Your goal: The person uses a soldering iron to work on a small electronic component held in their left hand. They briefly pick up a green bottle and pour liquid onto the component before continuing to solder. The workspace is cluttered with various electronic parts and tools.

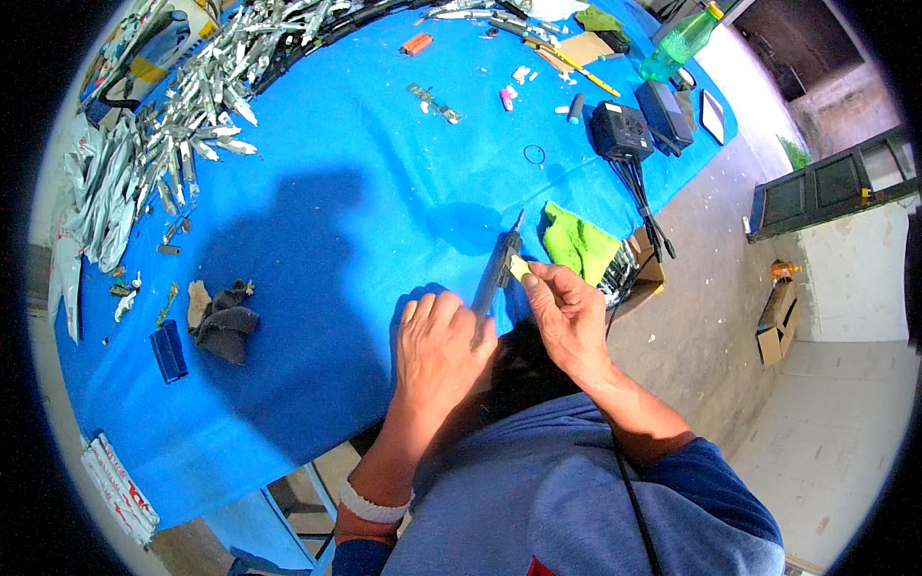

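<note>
My left hand is closed around the lower end of a dark, pen-shaped tool. The tool slants up and away over the table's near edge, its thin metallic tip pointing far. Between thumb and fingers, my right hand pinches a small pale-yellow piece, which touches the tool's side. What the piece is made of is too small to tell. Just beyond the right hand lies a bright green cloth.
A heap of silver pen-shaped parts and grey plastic bags cover the far left of the blue table. A dark grey cloth lies left. Far right stand a black power unit with cables and a green bottle.
</note>
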{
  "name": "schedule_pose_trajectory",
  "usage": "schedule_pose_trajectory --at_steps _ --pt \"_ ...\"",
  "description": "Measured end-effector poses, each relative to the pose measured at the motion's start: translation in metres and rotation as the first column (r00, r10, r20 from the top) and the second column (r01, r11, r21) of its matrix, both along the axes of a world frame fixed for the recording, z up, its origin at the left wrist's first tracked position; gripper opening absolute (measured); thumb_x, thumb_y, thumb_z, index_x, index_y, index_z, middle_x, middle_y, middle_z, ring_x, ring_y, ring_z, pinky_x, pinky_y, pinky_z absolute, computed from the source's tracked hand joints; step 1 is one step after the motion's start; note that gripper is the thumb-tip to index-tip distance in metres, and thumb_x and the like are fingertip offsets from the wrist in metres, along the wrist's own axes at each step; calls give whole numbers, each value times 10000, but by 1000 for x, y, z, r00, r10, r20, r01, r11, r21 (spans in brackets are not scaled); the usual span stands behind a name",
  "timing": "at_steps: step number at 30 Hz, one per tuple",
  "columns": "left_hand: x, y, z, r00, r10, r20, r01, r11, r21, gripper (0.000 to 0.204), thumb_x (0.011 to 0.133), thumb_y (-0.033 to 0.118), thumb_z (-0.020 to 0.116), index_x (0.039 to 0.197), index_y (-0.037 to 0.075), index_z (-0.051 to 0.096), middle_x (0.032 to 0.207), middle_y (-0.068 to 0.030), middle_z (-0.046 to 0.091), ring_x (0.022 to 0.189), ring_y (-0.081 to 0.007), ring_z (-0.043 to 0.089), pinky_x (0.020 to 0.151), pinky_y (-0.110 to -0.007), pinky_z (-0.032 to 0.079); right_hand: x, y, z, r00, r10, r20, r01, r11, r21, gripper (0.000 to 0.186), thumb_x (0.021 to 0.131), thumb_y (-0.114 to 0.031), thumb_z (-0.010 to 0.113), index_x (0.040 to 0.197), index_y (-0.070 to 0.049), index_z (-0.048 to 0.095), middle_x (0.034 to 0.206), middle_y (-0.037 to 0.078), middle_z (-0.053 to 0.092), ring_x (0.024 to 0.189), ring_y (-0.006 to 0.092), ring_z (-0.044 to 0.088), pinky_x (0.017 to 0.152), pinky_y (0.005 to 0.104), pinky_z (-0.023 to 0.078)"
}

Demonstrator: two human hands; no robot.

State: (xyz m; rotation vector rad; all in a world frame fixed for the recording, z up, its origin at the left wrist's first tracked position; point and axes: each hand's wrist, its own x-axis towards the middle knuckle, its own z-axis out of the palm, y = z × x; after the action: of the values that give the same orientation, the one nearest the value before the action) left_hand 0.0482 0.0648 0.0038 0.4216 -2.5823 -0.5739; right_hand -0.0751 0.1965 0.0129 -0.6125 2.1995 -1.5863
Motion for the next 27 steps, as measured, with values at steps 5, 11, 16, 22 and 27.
schedule_pose_trajectory --at_steps 5,11,16,22,27 --pt "1 0 -1 1000 0 -3 0 1000 -6 261 762 205 795 733 51 587 881 -96 580 829 -305 578 765 -447 453 5 0 10 997 31 -67 -29 999 35 209 996 -102 652 1098 73 706 784 28 696 728 46 573 637 245 487" --pt "0 0 0 1000 -2 -14 2 1000 -8 261 766 203 792 731 50 583 876 -97 579 824 -307 576 763 -447 452 -5 -1 2 998 13 -56 -10 999 44 199 992 -98 651 1083 68 713 754 7 665 701 41 544 610 241 468" --pt "1 1 0 1000 4 -3 -4 1000 -2 263 766 202 792 727 50 581 874 -99 580 827 -309 578 761 -449 453 3 -1 4 998 39 -55 -39 999 -11 207 991 -103 652 1097 64 714 745 4 658 691 42 541 602 240 465" --pt "-1 1 0 1000 7 -14 -7 1000 -8 255 766 200 791 727 49 588 876 -100 582 829 -312 579 765 -447 453 -2 -5 6 1000 -2 -10 3 1000 18 216 995 -101 647 1109 71 708 777 1 669 712 47 558 624 234 473" --pt "0 1 -1 1000 10 -16 -11 1000 -13 252 759 197 793 727 48 593 875 -100 583 826 -312 579 766 -447 455 0 -2 -4 989 9 -148 -4 999 32 203 978 -104 661 1103 44 721 701 36 658 649 57 561 587 251 474"
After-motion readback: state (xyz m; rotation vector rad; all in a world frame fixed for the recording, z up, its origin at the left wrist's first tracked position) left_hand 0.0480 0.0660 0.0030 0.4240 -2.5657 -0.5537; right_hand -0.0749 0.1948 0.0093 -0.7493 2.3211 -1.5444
